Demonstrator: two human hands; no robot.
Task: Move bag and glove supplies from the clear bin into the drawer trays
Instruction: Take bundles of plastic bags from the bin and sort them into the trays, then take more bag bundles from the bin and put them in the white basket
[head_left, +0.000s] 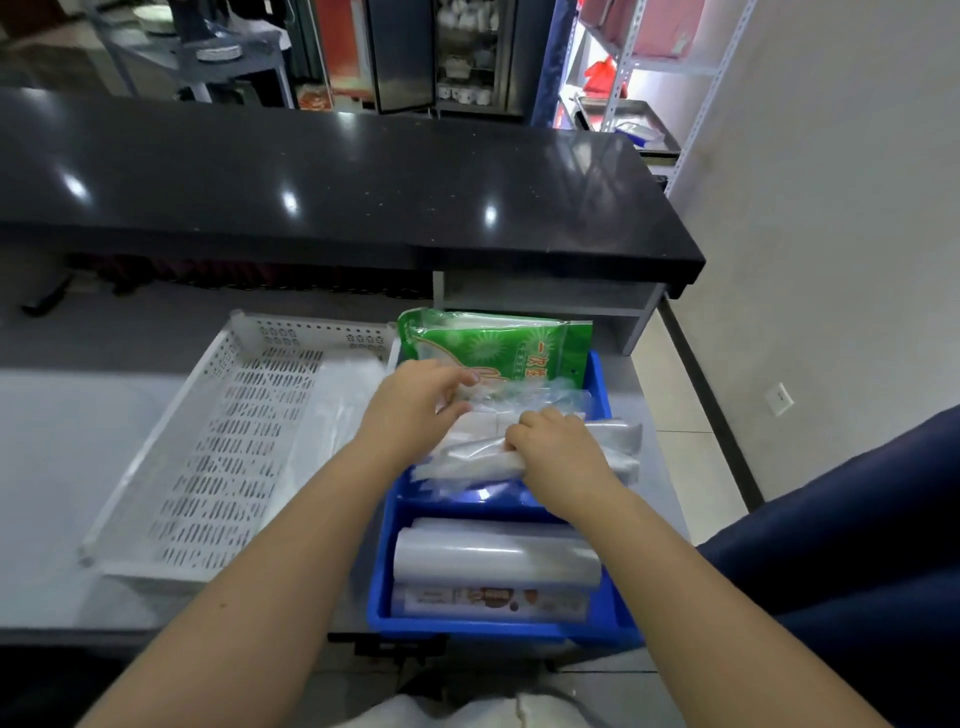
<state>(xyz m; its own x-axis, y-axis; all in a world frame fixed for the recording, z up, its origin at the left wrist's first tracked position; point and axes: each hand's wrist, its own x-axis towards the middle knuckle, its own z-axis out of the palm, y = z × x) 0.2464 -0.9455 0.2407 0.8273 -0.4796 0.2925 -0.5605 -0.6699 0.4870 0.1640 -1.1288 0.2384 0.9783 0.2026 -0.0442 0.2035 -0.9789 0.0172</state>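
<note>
Head camera, looking down over two bare forearms that reach forward across a grey surface (67, 457).

On the right sits a blue tray (382, 587) with a divider across its middle. In the near compartment lie a roll of clear plastic bags (493, 558) and, in front of it, a printed packet (488, 603). In the far compartment, a green packet of disposable gloves (509, 340) leans upright against the back wall. In front of it sits a loose pile of clear plastic bags (613, 441), spilling over the tray's right rim.

The left hand (415, 400) rests on the far side of that pile, fingers curled down onto the plastic just below the green packet. The right hand (553, 449) lies on the near side of the pile, fingers bent and gripping the bunched plastic. Whether the left hand truly grips or only presses, the view does not show.

To the left, just beside the blue tray, is a white perforated bin (223, 441), with a few flat clear bags lying along its right side.

Beyond everything runs a glossy black countertop (311, 176).
</note>
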